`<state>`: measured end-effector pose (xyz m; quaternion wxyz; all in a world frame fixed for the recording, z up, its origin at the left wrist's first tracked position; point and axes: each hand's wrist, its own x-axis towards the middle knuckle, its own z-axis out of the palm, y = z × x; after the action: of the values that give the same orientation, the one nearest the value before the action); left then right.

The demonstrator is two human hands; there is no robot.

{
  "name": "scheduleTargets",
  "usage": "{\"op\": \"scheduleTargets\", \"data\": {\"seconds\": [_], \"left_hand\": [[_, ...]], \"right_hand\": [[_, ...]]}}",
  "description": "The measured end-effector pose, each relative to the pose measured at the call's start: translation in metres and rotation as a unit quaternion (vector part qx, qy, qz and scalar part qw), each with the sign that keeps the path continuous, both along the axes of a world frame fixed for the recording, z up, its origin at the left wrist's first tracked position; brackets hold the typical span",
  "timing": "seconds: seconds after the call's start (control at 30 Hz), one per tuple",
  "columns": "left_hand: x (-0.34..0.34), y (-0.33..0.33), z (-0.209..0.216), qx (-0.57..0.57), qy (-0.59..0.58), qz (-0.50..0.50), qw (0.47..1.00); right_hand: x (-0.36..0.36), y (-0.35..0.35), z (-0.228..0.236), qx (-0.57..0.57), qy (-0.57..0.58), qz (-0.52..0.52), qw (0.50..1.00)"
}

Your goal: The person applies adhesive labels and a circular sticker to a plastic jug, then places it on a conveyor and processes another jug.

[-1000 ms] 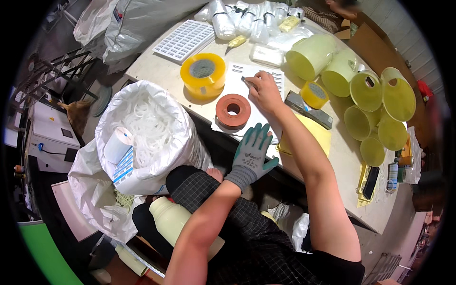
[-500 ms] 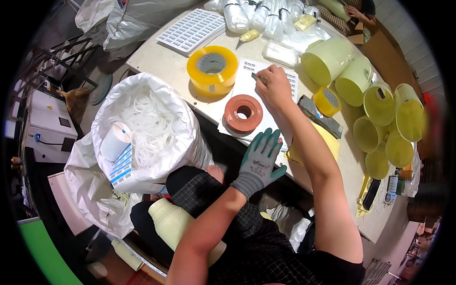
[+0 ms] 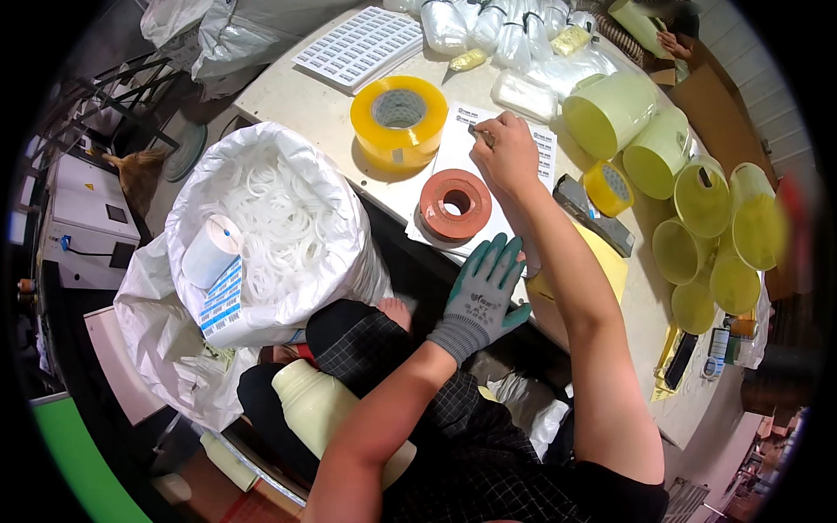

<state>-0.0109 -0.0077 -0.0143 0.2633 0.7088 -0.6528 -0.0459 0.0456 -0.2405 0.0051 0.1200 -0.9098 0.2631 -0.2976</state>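
Observation:
My right hand (image 3: 506, 153), bare, is closed in a pinch on a small dark tool whose kind I cannot make out. Its tip rests at the white label sheet (image 3: 452, 157), with printed labels along the top and right side; the hand covers part of it. My left hand (image 3: 481, 295) wears a grey and green work glove. Its fingers lie stretched out at the table's front edge, over the sheet's near end, holding nothing. Between the hands and to the left, a reddish-brown roll (image 3: 456, 204) sits on the sheet. A large yellow tape roll (image 3: 398, 122) stands behind it.
A white sack (image 3: 349, 235) of clear rings stands left of the table. A tape dispenser (image 3: 596, 218), small tape roll (image 3: 608, 187) and several pale yellow cylinders (image 3: 610, 113) are on the right. A pale bottle (image 3: 314, 405) lies across my lap. Another person's hand (image 3: 673, 45) shows far right.
The view has shifted a little, moving the table things slightly right and up. My right hand stays pinched at the sheet; my left hand keeps its spread pose.

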Motion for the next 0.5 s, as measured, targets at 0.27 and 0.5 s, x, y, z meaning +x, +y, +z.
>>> {"op": "scheduleTargets", "data": {"seconds": [0.27, 0.5], "left_hand": [[-0.004, -0.002, -0.005, -0.007, 0.0, 0.005, 1.0], [-0.004, -0.003, -0.001, 0.003, -0.019, 0.018, 1.0]], "right_hand": [[0.007, -0.004, 0.002, 0.007, 0.052, 0.006, 0.999], [-0.014, 0.008, 0.076, 0.507, -0.22, 0.008, 0.834]]}}
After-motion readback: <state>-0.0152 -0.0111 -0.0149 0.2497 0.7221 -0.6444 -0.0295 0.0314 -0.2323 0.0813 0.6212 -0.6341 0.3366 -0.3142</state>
